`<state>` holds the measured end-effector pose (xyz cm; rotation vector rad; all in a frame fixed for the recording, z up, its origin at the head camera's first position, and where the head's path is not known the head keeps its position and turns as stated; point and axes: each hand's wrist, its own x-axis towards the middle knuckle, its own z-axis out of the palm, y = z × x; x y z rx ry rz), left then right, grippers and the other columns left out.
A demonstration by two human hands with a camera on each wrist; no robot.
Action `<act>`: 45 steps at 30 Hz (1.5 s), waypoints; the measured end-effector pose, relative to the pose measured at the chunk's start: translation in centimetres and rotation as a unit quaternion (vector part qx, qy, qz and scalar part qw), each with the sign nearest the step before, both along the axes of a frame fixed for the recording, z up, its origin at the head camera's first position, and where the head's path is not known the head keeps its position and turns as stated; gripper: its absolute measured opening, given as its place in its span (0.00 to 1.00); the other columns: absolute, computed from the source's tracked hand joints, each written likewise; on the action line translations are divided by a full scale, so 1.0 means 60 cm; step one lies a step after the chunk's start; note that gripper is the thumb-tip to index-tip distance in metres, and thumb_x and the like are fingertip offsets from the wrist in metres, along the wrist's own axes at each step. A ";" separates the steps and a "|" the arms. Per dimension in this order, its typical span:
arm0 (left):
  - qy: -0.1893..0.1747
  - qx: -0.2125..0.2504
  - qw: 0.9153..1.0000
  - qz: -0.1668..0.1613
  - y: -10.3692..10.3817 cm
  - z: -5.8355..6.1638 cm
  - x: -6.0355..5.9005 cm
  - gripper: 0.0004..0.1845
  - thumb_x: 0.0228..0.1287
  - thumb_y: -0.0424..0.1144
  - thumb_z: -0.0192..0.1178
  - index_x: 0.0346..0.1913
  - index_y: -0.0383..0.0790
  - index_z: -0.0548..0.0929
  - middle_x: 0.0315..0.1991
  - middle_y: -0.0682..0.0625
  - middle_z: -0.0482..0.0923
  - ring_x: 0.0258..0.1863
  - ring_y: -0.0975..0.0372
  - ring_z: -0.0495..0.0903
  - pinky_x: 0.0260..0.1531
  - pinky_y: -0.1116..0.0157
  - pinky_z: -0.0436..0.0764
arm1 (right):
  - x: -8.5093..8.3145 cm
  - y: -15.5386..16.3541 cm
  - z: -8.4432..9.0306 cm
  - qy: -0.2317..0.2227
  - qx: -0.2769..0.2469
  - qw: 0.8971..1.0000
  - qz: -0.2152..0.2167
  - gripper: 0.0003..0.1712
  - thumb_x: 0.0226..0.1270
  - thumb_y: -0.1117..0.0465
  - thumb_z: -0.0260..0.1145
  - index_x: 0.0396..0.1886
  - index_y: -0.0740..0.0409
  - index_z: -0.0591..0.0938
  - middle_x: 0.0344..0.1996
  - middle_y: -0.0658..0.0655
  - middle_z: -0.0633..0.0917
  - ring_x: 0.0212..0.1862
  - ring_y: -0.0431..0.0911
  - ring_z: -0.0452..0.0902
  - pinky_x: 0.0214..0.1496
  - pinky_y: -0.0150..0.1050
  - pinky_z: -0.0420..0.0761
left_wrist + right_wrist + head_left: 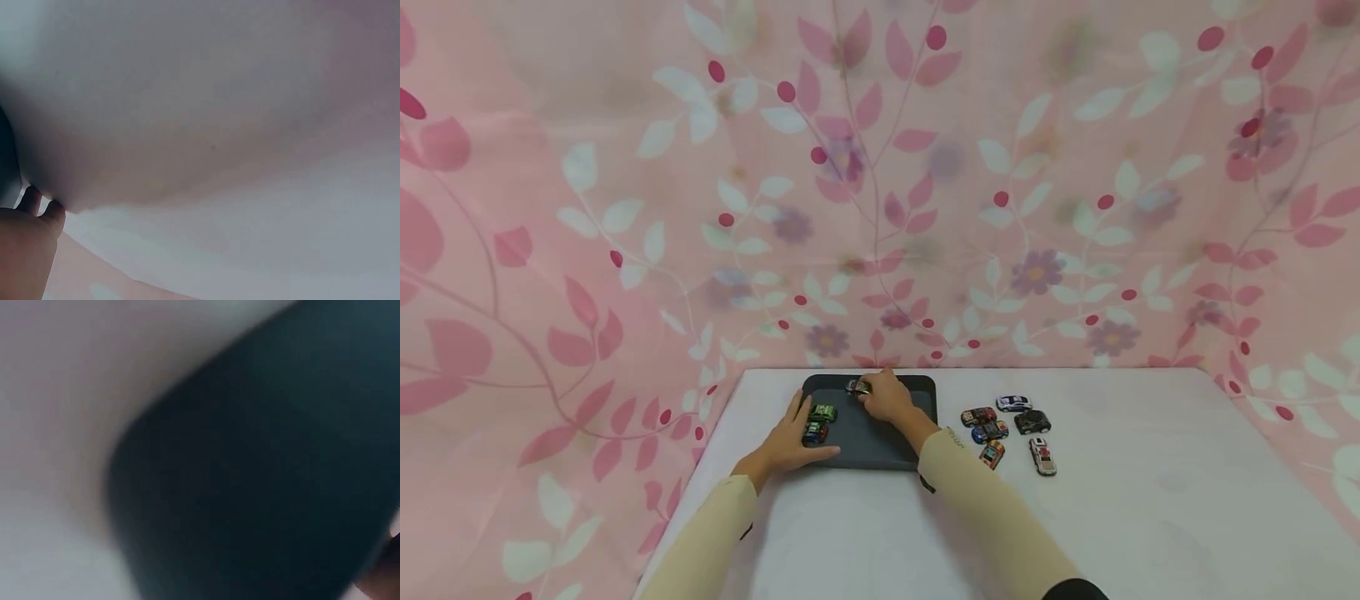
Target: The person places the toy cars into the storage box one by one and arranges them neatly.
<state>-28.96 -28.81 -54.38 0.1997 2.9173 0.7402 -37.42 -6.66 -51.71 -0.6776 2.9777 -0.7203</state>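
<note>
A dark grey tray [872, 437] lies on the white table. My left hand [786, 442] rests at its left edge, fingers spread and thumb along the front rim. Just beside those fingers, a green toy car [823, 412] and a blue-and-green toy car [815, 432] sit in the tray. Near the back rim, my right hand [887, 398] pinches a small dark-and-yellowish toy car [856, 387], partly hidden by the fingers. The left wrist view catches fingers [55, 215] against the tray's edge. Blurred tray [250, 462] fills much of the right wrist view.
Several toy cars stand right of the tray: a white-and-blue one [1014, 403], a black one [1033, 422], a white-and-red one [1042, 457], an orange one [992, 454], a blue one [990, 431] and a red one [978, 416]. A pink floral cloth [880, 208] hangs behind the table.
</note>
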 end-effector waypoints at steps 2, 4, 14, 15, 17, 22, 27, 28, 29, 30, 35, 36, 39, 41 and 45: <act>0.002 0.000 1.000 0.002 -0.001 -0.001 0.001 0.67 0.49 0.73 0.65 0.80 0.38 0.42 0.81 0.40 0.30 0.76 0.38 0.51 0.67 0.39 0.63 | 0.000 -0.014 -0.004 -0.007 -0.001 1.000 0.012 0.18 0.68 0.55 0.67 0.57 0.50 0.84 0.50 0.58 0.81 0.50 0.50 0.78 0.50 0.48 0.81; 0.007 0.000 1.000 0.005 -0.002 -0.002 0.001 0.67 0.49 0.72 0.65 0.80 0.38 0.43 0.81 0.40 0.31 0.76 0.39 0.52 0.67 0.39 0.63 | -0.001 -0.026 -0.007 -0.016 -0.009 1.000 0.015 0.18 0.68 0.55 0.68 0.55 0.54 0.84 0.48 0.58 0.81 0.49 0.51 0.79 0.51 0.48 0.81; 0.021 0.003 1.000 0.009 -0.005 -0.001 0.011 0.67 0.48 0.72 0.67 0.80 0.38 0.44 0.81 0.39 0.33 0.75 0.39 0.54 0.67 0.40 0.64 | -0.014 -0.069 -0.025 -0.027 -0.004 1.000 0.015 0.14 0.67 0.58 0.68 0.49 0.58 0.85 0.45 0.58 0.82 0.49 0.51 0.79 0.52 0.47 0.81; 0.022 0.001 1.000 0.009 -0.005 -0.002 0.011 0.67 0.48 0.72 0.66 0.80 0.38 0.44 0.81 0.39 0.33 0.75 0.39 0.54 0.67 0.40 0.65 | -0.015 -0.071 -0.026 -0.026 -0.004 0.999 0.021 0.14 0.67 0.60 0.67 0.51 0.57 0.85 0.46 0.58 0.83 0.51 0.52 0.79 0.53 0.47 0.80; 0.023 0.002 1.000 0.009 -0.006 -0.002 0.010 0.67 0.48 0.73 0.66 0.80 0.38 0.44 0.81 0.39 0.34 0.75 0.39 0.54 0.66 0.40 0.65 | -0.017 -0.075 -0.027 -0.024 -0.003 0.999 0.034 0.17 0.67 0.63 0.64 0.54 0.56 0.85 0.50 0.59 0.83 0.55 0.52 0.78 0.55 0.46 0.80; 0.027 0.003 1.000 0.011 -0.006 0.000 0.008 0.67 0.48 0.73 0.66 0.80 0.39 0.44 0.81 0.40 0.33 0.75 0.38 0.55 0.66 0.39 0.65 | -0.023 -0.080 -0.024 -0.027 -0.024 0.999 0.030 0.19 0.67 0.67 0.62 0.57 0.56 0.84 0.54 0.59 0.84 0.60 0.54 0.77 0.56 0.47 0.79; 0.023 0.010 1.000 0.010 -0.003 0.000 0.005 0.66 0.49 0.71 0.67 0.80 0.40 0.44 0.81 0.40 0.34 0.75 0.38 0.54 0.66 0.39 0.64 | -0.027 -0.085 -0.027 -0.042 -0.046 0.998 0.005 0.16 0.68 0.59 0.67 0.53 0.59 0.84 0.49 0.58 0.86 0.54 0.53 0.81 0.55 0.47 0.81; 0.020 0.007 1.000 0.009 -0.002 -0.001 0.005 0.66 0.49 0.71 0.66 0.80 0.40 0.44 0.81 0.41 0.33 0.75 0.39 0.54 0.67 0.39 0.64 | -0.027 -0.085 -0.029 -0.046 -0.047 0.998 0.001 0.16 0.68 0.58 0.67 0.52 0.59 0.83 0.48 0.58 0.86 0.52 0.52 0.82 0.53 0.47 0.81; 0.020 0.008 1.000 0.008 0.000 -0.002 0.004 0.66 0.49 0.71 0.67 0.80 0.40 0.44 0.81 0.41 0.33 0.75 0.39 0.54 0.67 0.40 0.64 | -0.027 -0.085 -0.031 -0.050 -0.050 0.998 -0.001 0.16 0.68 0.58 0.68 0.52 0.59 0.83 0.47 0.57 0.86 0.49 0.51 0.83 0.51 0.46 0.82; 0.019 0.009 1.000 0.009 0.002 -0.002 0.004 0.66 0.49 0.71 0.67 0.80 0.40 0.44 0.81 0.41 0.33 0.75 0.39 0.54 0.67 0.40 0.64 | -0.027 -0.086 -0.034 -0.052 -0.049 0.997 -0.002 0.16 0.68 0.57 0.68 0.52 0.58 0.83 0.46 0.57 0.86 0.47 0.50 0.83 0.49 0.45 0.82; 0.015 0.013 1.000 0.012 0.008 -0.004 0.008 0.67 0.47 0.73 0.66 0.80 0.42 0.43 0.81 0.43 0.32 0.76 0.40 0.54 0.67 0.40 0.64 | -0.023 -0.084 -0.042 -0.045 -0.042 0.998 0.002 0.16 0.68 0.56 0.68 0.52 0.55 0.84 0.43 0.54 0.86 0.44 0.47 0.83 0.45 0.43 0.82; 0.013 0.014 1.000 0.013 0.008 -0.003 0.008 0.67 0.47 0.73 0.66 0.80 0.42 0.42 0.81 0.44 0.32 0.76 0.40 0.53 0.68 0.41 0.64 | -0.024 -0.083 -0.041 -0.042 -0.043 0.998 0.004 0.16 0.68 0.56 0.68 0.52 0.55 0.85 0.43 0.54 0.86 0.44 0.47 0.83 0.46 0.44 0.82; 0.011 0.012 1.000 0.017 0.008 -0.004 0.005 0.68 0.46 0.74 0.66 0.80 0.43 0.42 0.81 0.45 0.32 0.76 0.40 0.54 0.67 0.41 0.65 | -0.026 -0.080 -0.040 -0.040 -0.047 0.998 0.012 0.17 0.68 0.55 0.68 0.52 0.56 0.85 0.44 0.55 0.86 0.46 0.48 0.83 0.48 0.44 0.83; 0.008 0.006 1.000 0.020 0.006 -0.004 0.003 0.68 0.46 0.74 0.66 0.80 0.43 0.42 0.81 0.45 0.32 0.76 0.40 0.55 0.67 0.41 0.65 | -0.028 -0.078 -0.037 -0.047 -0.048 0.998 0.019 0.19 0.68 0.53 0.68 0.54 0.56 0.84 0.46 0.55 0.86 0.47 0.48 0.83 0.50 0.45 0.82; 0.002 0.004 1.000 0.019 -0.001 -0.002 0.000 0.68 0.46 0.75 0.65 0.81 0.44 0.41 0.81 0.46 0.31 0.76 0.40 0.53 0.68 0.40 0.64 | -0.028 -0.073 -0.024 -0.053 -0.043 0.997 0.034 0.23 0.69 0.49 0.67 0.57 0.57 0.82 0.52 0.56 0.85 0.53 0.50 0.82 0.55 0.46 0.81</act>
